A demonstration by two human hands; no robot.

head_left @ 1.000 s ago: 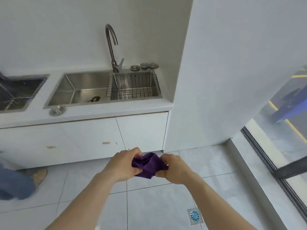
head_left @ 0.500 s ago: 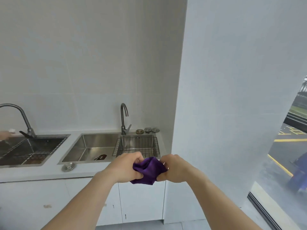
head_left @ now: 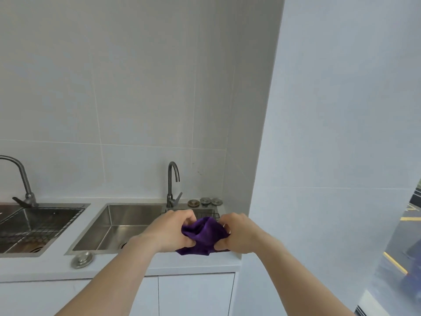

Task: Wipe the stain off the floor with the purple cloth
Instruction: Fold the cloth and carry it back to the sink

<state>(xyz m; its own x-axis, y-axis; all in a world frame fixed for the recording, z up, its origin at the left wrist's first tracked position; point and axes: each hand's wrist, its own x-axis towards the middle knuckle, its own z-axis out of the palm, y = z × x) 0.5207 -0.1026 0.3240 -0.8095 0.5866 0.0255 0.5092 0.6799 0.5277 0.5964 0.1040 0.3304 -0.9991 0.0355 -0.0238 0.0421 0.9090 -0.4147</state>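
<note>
The purple cloth [head_left: 204,234] is bunched up between both of my hands, held in the air in front of the right-hand sink. My left hand [head_left: 169,231] grips its left side and my right hand [head_left: 239,233] grips its right side, thumbs underneath. The floor and any stain on it are out of view.
A steel sink [head_left: 118,226] with a dark tap [head_left: 172,183] sits in the white counter [head_left: 159,263], a wire rack behind the cloth. A second sink [head_left: 34,226] lies at the left. Three round strainers [head_left: 205,201] stand by the wall corner. White wall [head_left: 330,156] rises on the right.
My view has risen from the floor tiles to the counter and wall. Both hands have kept hold of the bunched cloth and now sit in front of the right sink.
</note>
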